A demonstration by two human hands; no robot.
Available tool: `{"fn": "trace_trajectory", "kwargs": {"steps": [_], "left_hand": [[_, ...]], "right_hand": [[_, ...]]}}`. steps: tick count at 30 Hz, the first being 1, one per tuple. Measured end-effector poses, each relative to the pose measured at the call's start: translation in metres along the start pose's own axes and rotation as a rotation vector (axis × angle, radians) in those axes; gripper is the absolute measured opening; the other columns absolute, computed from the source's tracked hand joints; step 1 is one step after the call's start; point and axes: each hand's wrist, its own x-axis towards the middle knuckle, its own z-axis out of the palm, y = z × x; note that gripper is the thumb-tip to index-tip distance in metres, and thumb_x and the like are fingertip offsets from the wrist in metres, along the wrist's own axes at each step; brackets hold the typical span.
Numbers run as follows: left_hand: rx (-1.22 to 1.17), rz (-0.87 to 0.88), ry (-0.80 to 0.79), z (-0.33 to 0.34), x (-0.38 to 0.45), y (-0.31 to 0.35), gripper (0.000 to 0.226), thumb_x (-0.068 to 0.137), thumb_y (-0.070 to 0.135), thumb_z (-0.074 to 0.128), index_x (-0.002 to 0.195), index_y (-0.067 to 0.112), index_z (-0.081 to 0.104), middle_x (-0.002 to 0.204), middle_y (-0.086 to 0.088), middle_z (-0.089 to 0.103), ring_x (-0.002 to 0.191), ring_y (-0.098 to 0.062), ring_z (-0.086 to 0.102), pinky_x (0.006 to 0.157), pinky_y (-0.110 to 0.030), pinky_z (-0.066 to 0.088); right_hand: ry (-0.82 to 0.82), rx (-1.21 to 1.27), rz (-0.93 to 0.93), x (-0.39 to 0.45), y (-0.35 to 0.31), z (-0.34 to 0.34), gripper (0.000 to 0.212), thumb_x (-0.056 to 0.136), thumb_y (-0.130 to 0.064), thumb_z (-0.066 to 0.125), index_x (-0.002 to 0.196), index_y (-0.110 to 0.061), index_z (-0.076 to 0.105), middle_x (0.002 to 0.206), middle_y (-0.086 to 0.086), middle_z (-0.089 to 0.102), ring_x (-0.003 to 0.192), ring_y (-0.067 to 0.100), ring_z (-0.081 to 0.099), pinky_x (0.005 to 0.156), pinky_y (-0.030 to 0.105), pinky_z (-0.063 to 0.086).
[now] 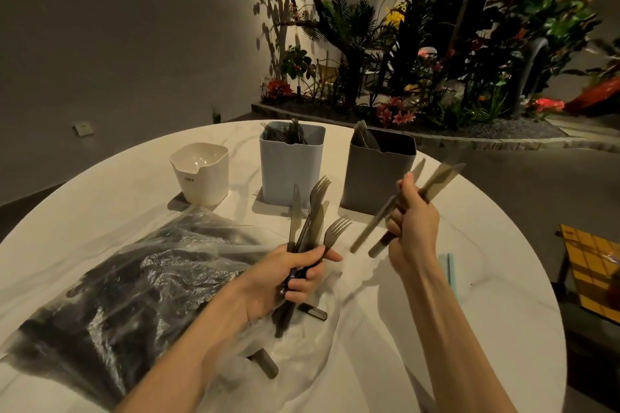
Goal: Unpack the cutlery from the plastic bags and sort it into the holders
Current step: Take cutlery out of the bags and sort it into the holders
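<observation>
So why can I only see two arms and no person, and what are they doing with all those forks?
The camera sits on the person's head and looks down, so you see only their arms. The left hand grips a bunch of forks and knives. The right hand grips a few knives. On the round table stand three holders: a white one, a blue one with forks inside, and a grey one. A plastic bag with more cutlery lies on the left.

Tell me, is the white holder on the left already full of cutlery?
No, the white holder shows only its bare inside, while forks stand in the blue holder and knives in the grey holder.
</observation>
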Motion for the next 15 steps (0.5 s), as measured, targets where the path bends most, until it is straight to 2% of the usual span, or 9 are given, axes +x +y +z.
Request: {"fn": "trace_trajectory", "kwargs": {"steps": [5, 7, 9, 11, 13, 15], "left_hand": [[-0.072, 0.001, 0.000, 0.000, 0.001, 0.001, 0.046, 0.100, 0.030, 0.052, 0.132, -0.002, 0.057, 0.070, -0.002, 0.040, 0.048, -0.007, 0.032, 0.042, -0.019, 0.025], [-0.065, -0.008, -0.011, 0.000, 0.001, 0.002, 0.046, 0.102, 0.032, 0.048, 0.133, -0.002, 0.058, 0.069, -0.002, 0.039, 0.047, -0.007, 0.031, 0.041, -0.019, 0.025], [-0.048, -0.008, -0.029, -0.001, 0.000, 0.001, 0.044, 0.102, 0.029, 0.050, 0.131, -0.002, 0.058, 0.070, -0.002, 0.040, 0.047, -0.007, 0.033, 0.040, -0.018, 0.029], [-0.016, 0.003, -0.052, -0.002, -0.001, 0.001, 0.042, 0.102, 0.026, 0.053, 0.131, -0.004, 0.058, 0.070, -0.003, 0.041, 0.047, -0.007, 0.035, 0.040, -0.018, 0.033], [0.016, 0.012, -0.068, -0.002, -0.003, 0.000, 0.038, 0.101, 0.024, 0.057, 0.127, -0.003, 0.061, 0.071, -0.003, 0.043, 0.047, -0.008, 0.037, 0.040, -0.018, 0.036], [0.049, 0.013, -0.082, -0.001, -0.004, 0.001, 0.033, 0.100, 0.024, 0.058, 0.121, 0.000, 0.068, 0.071, -0.003, 0.044, 0.047, -0.008, 0.039, 0.041, -0.018, 0.036]], "right_hand": [[-0.229, -0.133, 0.147, -0.010, 0.011, 0.006, 0.034, 0.108, -0.032, 0.042, 0.081, -0.012, 0.050, 0.063, 0.000, 0.048, 0.049, 0.009, 0.047, 0.046, 0.019, 0.043], [-0.296, -0.263, 0.118, -0.014, 0.018, 0.010, 0.034, 0.108, -0.036, 0.042, 0.086, -0.011, 0.051, 0.063, 0.000, 0.046, 0.049, 0.009, 0.043, 0.045, 0.018, 0.039], [-0.303, -0.465, 0.020, -0.016, 0.023, 0.013, 0.034, 0.101, -0.044, 0.054, 0.094, -0.011, 0.060, 0.064, 0.000, 0.047, 0.052, 0.008, 0.041, 0.045, 0.016, 0.036], [-0.338, -0.593, -0.082, -0.018, 0.025, 0.012, 0.036, 0.086, -0.051, 0.072, 0.102, -0.019, 0.070, 0.066, 0.001, 0.056, 0.054, 0.004, 0.048, 0.047, 0.013, 0.038], [-0.412, -0.608, -0.112, -0.021, 0.023, 0.010, 0.032, 0.076, -0.047, 0.083, 0.092, -0.021, 0.076, 0.058, -0.008, 0.059, 0.050, 0.001, 0.052, 0.048, 0.011, 0.039], [-0.437, -0.616, -0.085, -0.020, 0.019, 0.008, 0.026, 0.074, -0.039, 0.087, 0.076, -0.017, 0.073, 0.051, -0.013, 0.056, 0.047, 0.000, 0.052, 0.047, 0.010, 0.039]]}}
